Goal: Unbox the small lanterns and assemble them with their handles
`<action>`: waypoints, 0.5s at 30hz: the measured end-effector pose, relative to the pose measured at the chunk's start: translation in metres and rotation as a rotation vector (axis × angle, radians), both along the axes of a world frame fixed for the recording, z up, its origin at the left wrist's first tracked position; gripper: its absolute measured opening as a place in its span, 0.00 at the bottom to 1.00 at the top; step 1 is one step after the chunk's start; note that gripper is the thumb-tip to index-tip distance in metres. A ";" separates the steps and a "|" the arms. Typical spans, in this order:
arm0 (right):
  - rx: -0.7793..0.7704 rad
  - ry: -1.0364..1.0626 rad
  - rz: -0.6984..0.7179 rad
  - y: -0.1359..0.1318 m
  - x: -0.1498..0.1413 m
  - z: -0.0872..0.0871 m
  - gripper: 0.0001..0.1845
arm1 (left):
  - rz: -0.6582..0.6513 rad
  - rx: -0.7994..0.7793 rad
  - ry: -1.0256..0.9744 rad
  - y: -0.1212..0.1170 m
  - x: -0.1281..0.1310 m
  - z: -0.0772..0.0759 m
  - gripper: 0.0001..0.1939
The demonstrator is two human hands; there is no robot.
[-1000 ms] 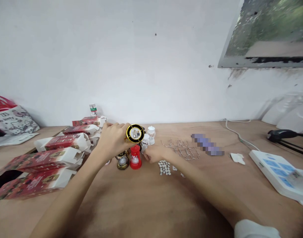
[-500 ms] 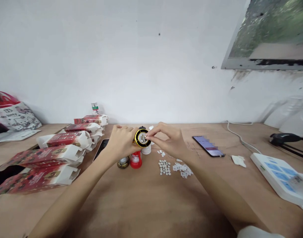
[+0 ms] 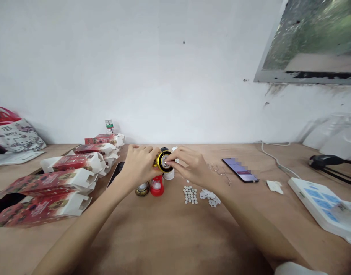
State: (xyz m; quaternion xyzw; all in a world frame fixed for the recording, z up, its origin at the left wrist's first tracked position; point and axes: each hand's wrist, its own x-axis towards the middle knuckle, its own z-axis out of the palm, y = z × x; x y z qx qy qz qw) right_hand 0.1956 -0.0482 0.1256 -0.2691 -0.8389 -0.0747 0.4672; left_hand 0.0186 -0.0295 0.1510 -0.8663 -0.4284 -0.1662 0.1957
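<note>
My left hand (image 3: 141,162) is wrapped round a small gold lantern (image 3: 159,160), its black round base turned toward me. A pale recess shows in the middle of that base. My right hand (image 3: 191,164) has thumb and forefinger pinched together at the recess; whatever sits between the fingertips is hidden. Below the hands stand a red lantern (image 3: 157,188) and a dark bronze one (image 3: 142,189), with a white one (image 3: 169,175) partly covered behind. Small round silvery discs (image 3: 190,194), like button cells, lie in rows beside a pile of white plastic pieces (image 3: 210,197).
Several red printed boxes (image 3: 78,162) with open white flaps lie at the left. A phone (image 3: 241,170) rests right of the hands, near a folded white tissue (image 3: 274,186) and a white power strip (image 3: 319,210). Another phone (image 3: 116,173) is partly behind my left arm.
My right fingertips have moved in from the edge of the lantern's base to its middle recess, covering more of it. My left hand keeps its hold; the view has shifted slightly.
</note>
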 end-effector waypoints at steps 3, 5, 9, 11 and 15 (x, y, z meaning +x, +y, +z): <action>-0.083 0.042 -0.012 -0.003 0.000 0.003 0.05 | 0.009 -0.004 0.036 -0.002 0.000 0.001 0.14; -0.148 0.093 -0.027 -0.005 0.001 0.006 0.05 | 0.015 0.014 0.060 -0.004 0.001 0.001 0.14; -0.304 0.145 -0.014 -0.008 0.002 0.010 0.05 | 0.014 0.089 0.075 -0.008 0.002 0.000 0.12; -0.328 0.135 -0.018 -0.009 0.003 0.011 0.04 | 0.019 0.082 0.070 -0.010 0.002 0.001 0.12; -0.268 0.131 -0.021 -0.011 0.001 0.010 0.06 | 0.048 0.051 0.047 -0.011 0.003 0.004 0.13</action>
